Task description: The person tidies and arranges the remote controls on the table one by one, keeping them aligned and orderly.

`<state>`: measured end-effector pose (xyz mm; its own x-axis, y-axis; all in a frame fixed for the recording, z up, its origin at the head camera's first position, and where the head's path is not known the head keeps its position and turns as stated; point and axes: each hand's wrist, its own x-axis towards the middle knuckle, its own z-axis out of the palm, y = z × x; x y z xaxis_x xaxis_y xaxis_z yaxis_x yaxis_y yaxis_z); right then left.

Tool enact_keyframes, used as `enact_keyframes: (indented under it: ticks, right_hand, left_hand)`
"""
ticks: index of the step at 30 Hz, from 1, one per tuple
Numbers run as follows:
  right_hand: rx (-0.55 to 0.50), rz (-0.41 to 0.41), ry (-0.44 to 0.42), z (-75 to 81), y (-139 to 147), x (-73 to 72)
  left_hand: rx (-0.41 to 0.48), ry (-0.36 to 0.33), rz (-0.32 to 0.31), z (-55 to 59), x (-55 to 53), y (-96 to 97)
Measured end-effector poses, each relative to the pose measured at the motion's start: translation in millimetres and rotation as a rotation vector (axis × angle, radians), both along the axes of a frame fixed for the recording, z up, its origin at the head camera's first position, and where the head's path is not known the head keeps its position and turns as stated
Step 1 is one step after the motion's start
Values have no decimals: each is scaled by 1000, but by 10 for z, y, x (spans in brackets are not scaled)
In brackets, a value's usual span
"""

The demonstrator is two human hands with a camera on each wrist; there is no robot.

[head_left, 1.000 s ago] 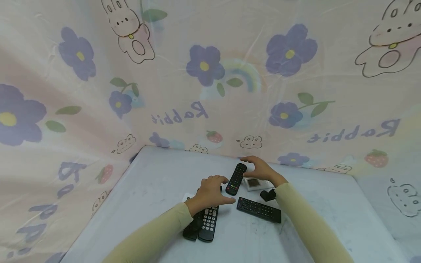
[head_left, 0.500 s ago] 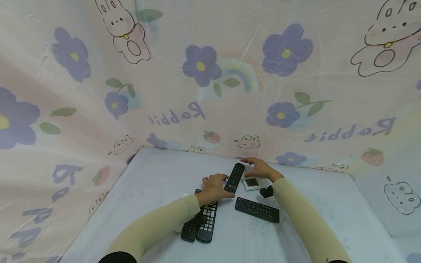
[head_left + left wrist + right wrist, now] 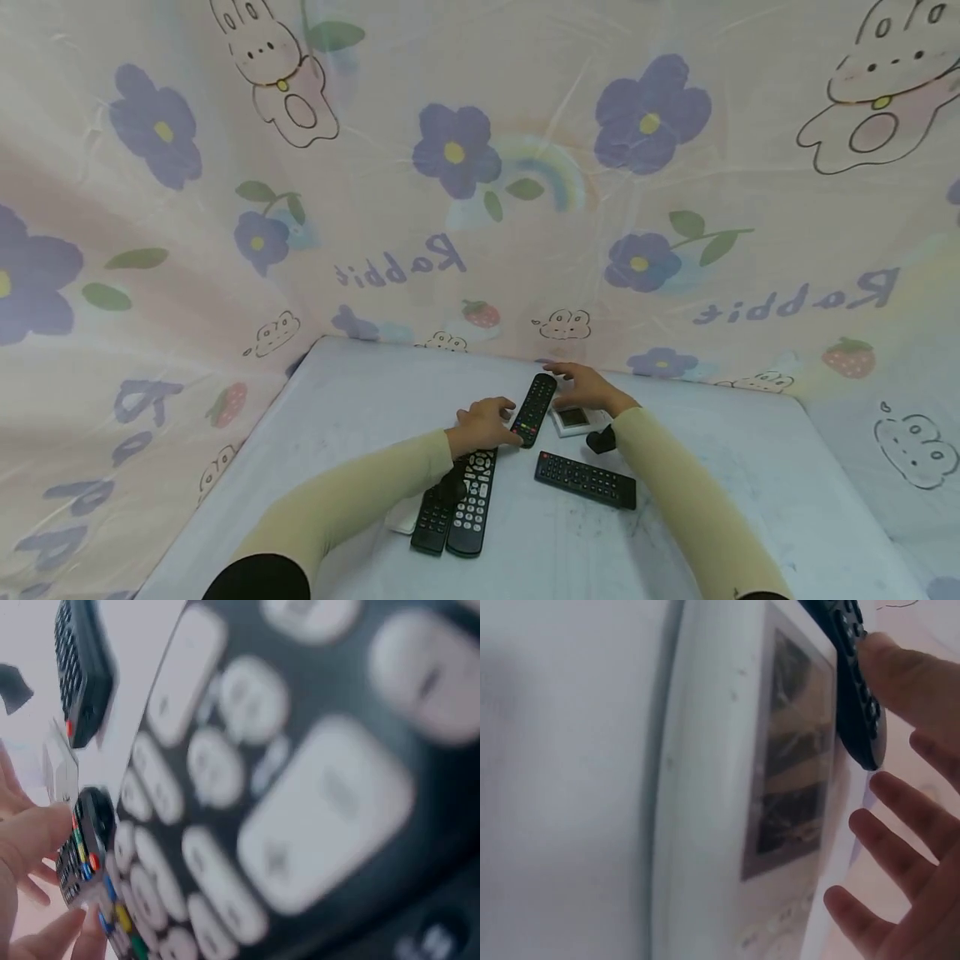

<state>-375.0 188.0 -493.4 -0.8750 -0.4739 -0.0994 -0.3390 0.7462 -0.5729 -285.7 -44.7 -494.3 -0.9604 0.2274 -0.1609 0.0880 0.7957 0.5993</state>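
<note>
A black remote control [image 3: 536,408] with a row of coloured buttons lies tilted on the white table, between the two hands. At its lower left side is my left hand [image 3: 480,425], thumb right at the near end and fingers spread along the left edge. My right hand [image 3: 587,390] stands at the far right of this remote, its thumb [image 3: 900,671] at the edge in the right wrist view and the other fingers apart. Under the right hand sits a white device [image 3: 572,421] with a small dark screen, seen large in the right wrist view.
Two more black remotes, one with big white buttons [image 3: 472,508] and a slimmer one [image 3: 431,525], lie side by side near the left forearm, beside a white object [image 3: 402,517]. Another black remote [image 3: 585,480] lies slanted at right. A patterned curtain [image 3: 525,208] rises behind the table.
My left hand has shifted back and slightly left along the remote's near end. The right hand has lowered a little towards its far end. The remotes have stayed in place.
</note>
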Motion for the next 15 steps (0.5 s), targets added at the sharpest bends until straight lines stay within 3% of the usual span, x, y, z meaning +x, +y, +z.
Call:
enact_keyframes:
  ticks: [5, 15]
  right_hand:
    - [7, -2, -5, -29, -38, -13]
    - [1, -13, -15, -59, -67, -26]
  left_hand:
    - [14, -67, -9, -7, -71, -9]
    - [27, -118, -5, -79, -173, 21]
